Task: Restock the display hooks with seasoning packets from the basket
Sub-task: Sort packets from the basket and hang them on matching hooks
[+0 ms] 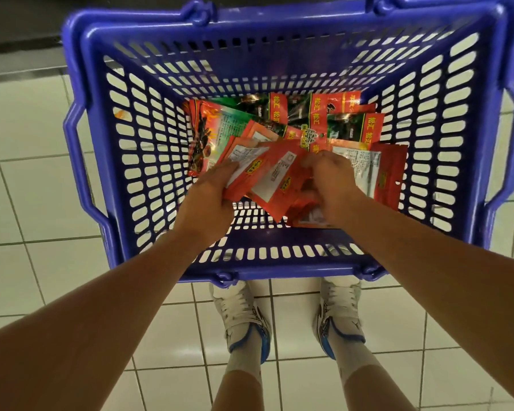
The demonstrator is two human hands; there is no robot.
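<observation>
White floor tiles (42, 179) under basket (279, 271) — both hands, left hand (208, 200) and right hand (333, 185), grip red seasoning packets (276, 179).

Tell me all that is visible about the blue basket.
The blue basket is plastic, rectangular, with slotted walls and a slotted bottom. Its two handles are folded down outside the rim. It stands upright on the pale tiled floor, just ahead of the person's shoes. Seasoning packets lie in it, and both hands reach in among them.
</observation>
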